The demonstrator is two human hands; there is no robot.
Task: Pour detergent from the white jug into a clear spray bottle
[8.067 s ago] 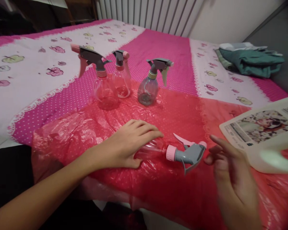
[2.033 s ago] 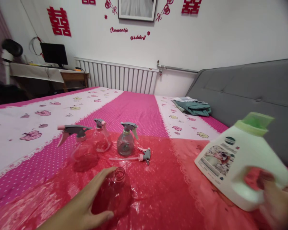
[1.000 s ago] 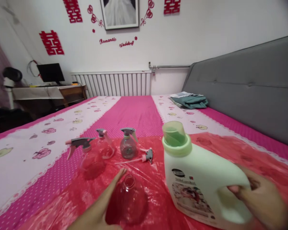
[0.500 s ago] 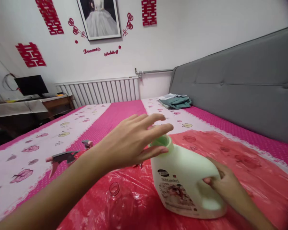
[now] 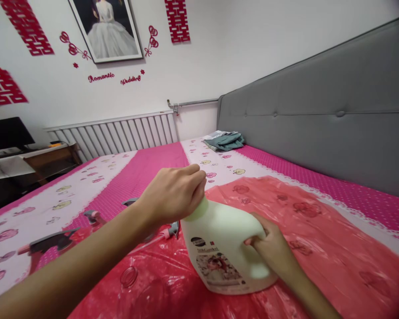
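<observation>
My left hand (image 5: 177, 190) is closed over the light green top (image 5: 197, 210) of a large pale green plastic jug (image 5: 222, 235). The curled fingers hide most of that top. Round the jug's side handle is my right hand (image 5: 269, 241), fingers wrapped and thumb forward. The jug stands roughly upright on a red plastic sheet (image 5: 306, 212), its printed label facing me. A clear bottle (image 5: 129, 277) with an open round mouth stands at the lower left, hard to make out against the red. Nearby lie a pink and grey spray head (image 5: 171, 231) and another spray head (image 5: 51, 243).
More spray heads (image 5: 93, 217) lie behind my left forearm. The bed (image 5: 156, 161) has a pink and white patterned cover. Folded clothes (image 5: 224, 141) rest near the grey headboard (image 5: 302, 88). A radiator (image 5: 119, 133) and a desk (image 5: 49, 159) with a monitor are at the back.
My left hand has gone from spread fingers over the jug's top to a closed grip on it. The view has turned right, shifting everything left. My right hand still holds the handle.
</observation>
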